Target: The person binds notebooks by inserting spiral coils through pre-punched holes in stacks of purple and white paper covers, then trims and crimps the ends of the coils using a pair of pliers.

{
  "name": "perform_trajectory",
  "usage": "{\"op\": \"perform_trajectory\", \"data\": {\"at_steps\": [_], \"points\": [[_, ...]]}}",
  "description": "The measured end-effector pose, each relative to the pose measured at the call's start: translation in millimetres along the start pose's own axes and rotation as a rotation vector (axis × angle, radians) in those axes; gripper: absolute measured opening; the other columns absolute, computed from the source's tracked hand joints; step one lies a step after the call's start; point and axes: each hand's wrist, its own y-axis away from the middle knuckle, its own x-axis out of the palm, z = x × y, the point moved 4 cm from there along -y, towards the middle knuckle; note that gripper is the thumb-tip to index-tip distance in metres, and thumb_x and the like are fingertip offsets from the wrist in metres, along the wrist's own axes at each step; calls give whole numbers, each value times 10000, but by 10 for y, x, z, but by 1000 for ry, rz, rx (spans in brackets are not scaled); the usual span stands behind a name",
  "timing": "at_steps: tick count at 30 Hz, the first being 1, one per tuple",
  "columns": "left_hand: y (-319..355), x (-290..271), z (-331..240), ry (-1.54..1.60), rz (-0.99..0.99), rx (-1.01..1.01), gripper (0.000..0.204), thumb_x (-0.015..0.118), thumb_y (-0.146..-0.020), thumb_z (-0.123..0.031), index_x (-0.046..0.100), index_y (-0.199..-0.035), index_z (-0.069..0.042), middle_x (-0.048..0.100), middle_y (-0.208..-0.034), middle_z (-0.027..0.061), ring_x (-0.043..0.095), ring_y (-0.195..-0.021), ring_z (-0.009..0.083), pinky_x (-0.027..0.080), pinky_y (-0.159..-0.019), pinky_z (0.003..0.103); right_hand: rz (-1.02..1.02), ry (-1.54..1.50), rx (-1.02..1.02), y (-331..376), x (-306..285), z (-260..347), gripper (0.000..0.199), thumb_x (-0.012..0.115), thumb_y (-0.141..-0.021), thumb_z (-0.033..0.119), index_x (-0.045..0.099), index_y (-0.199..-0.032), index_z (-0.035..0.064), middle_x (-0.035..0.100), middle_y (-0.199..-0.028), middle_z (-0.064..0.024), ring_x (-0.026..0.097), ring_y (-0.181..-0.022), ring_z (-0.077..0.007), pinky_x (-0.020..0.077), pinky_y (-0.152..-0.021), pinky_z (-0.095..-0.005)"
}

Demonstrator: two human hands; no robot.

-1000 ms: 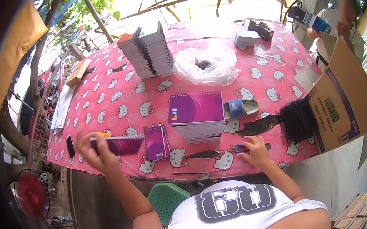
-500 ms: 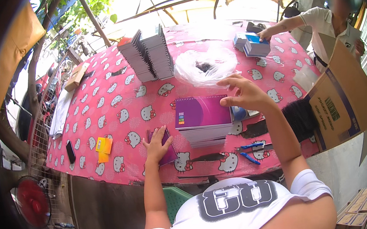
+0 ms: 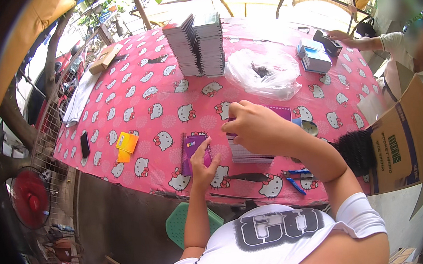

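A small purple spiral notebook [image 3: 187,159] lies on the table in front of me. Along its right edge rests my left hand [image 3: 204,163], fingers apart and touching the cover. To the right stands a stack of notebooks [image 3: 253,153] topped by a purple cover. Over that stack is my right hand [image 3: 256,125], its fingertips curled together at the upper left corner; whatever they pinch is hidden. Two blue-handled tools [image 3: 295,185], apparently pliers or cutters, lie near the front edge.
Tall notebook stacks [image 3: 184,46] and a clear plastic bag [image 3: 280,78] stand farther back. A cardboard box [image 3: 406,140] holds black spiral coils [image 3: 351,152] at the right. Yellow packets [image 3: 126,143] and a phone [image 3: 85,144] lie left. A co-worker's hand [image 3: 341,37] reaches near blue-topped stacks [image 3: 314,55].
My right hand has swung left over the stack, and its fingers have curled. My left hand has slid to the notebook's right edge. The co-worker's hand has left the blue-topped stack for a dark object.
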Motion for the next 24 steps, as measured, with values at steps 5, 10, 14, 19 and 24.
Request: {"op": "perform_trajectory", "data": {"at_steps": [5,10,14,19,24], "points": [[234,37,-147,163,-201,-81,532,644,-810,-42,500,-1322,-13,599,-1248,131,553,-1151,242,394,-1007,364,115,-56,-35,-62,-129,17,132,630,-765,31,624,-893,0,602,-862,-169,595,-898,-349,476,-807,-426],[287,77,-207,172,-289,-78,556,595,-838,-9,431,-1369,-15,589,-1236,128,554,-1115,216,409,-975,348,80,-65,-70,-85,-118,16,84,596,-745,-5,590,-824,-31,597,-723,-167,612,-806,-357,480,-759,-435],[140,24,-690,455,-381,-92,527,549,-897,-38,364,-1389,-10,596,-1164,157,596,-1030,234,472,-885,326,-51,-155,27,-35,-207,4,172,585,-757,-8,635,-921,-1,606,-694,-168,623,-751,-358,500,-681,-434],[-332,-87,-1471,1146,72,-249,449,537,-952,-113,379,-1368,-57,592,-1110,162,625,-902,181,533,-733,290,-530,-183,144,319,-581,74,318,613,-777,-6,628,-1092,37,664,-860,-154,665,-812,-302,533,-660,-393],[-727,100,-1471,914,61,-165,447,549,-956,-92,390,-1374,-91,583,-1069,88,597,-905,118,499,-731,232,-476,11,-198,553,-192,343,356,676,-760,34,579,-1100,0,636,-1100,-145,646,-987,-308,548,-776,-363]]}}
